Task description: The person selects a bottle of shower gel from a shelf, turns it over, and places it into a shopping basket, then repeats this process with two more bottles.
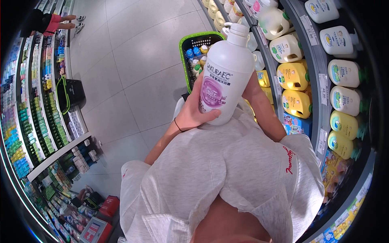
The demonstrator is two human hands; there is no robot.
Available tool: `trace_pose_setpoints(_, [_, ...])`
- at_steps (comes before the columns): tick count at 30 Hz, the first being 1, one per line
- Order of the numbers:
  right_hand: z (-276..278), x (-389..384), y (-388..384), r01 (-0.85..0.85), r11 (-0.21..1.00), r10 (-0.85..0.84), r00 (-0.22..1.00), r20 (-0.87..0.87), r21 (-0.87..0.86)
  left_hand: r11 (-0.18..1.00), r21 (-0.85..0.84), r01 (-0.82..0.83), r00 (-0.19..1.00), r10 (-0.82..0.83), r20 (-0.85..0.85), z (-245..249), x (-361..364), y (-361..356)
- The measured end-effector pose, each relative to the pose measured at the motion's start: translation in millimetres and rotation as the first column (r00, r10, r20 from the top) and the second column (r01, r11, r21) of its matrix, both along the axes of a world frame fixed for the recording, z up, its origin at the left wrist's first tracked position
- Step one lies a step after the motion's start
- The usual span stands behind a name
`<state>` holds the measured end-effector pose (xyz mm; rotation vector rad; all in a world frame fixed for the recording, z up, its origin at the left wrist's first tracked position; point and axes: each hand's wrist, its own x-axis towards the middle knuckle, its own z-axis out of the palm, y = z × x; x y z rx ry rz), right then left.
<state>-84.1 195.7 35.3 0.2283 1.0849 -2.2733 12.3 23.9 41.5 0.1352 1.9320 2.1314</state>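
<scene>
A large white pump bottle of body wash (233,60), with a purple label reading SAKURAEC, is held tilted in front of my chest. My left hand (196,105), a dark band at its wrist, is closed around the left side, thumb across the label's lower edge. On the other side, my right hand (252,87) presses against the bottle, its fingers hidden behind it. Just beyond the bottle is a black shopping basket (182,56) with a lime-green rim, holding several small bottles with blue, yellow and green caps.
Shelves (302,24) of white and yellow bottles run close along my right. Across the tiled floor (121,73) stand product shelves (36,105) with another green-rimmed basket (71,95). A person (50,22) is at the upper left. A red-and-grey box-like unit (96,231) stands lower left.
</scene>
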Motion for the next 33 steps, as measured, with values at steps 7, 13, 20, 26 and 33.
trace_pose_setpoints(7, [-44,-3,12,-0.121,0.993,0.117,0.96,-0.253,-0.001,0.992,-0.123,-0.017,0.996,0.007,-0.084,4,-2,-1])
trace_pose_setpoints(13, [-47,-4,15,-0.168,0.957,0.162,0.986,-0.045,-0.237,0.983,-0.183,0.003,0.996,-0.019,-0.085,15,0,-1])
trace_pose_setpoints(20, [-55,-7,17,-0.131,0.957,0.124,0.991,-0.043,-0.26,0.981,-0.194,0.009,0.994,-0.031,-0.107,10,0,-1])
trace_pose_setpoints(26, [-88,-13,38,-0.047,0.998,0.05,0.994,-0.099,0.034,0.981,-0.19,0.029,0.995,-0.046,-0.085,13,1,2])
trace_pose_setpoints(33, [-21,1,53,-0.022,0.997,-0.009,0.907,-0.42,-0.07,0.974,-0.17,0.152,0.978,-0.173,-0.117,13,1,12])
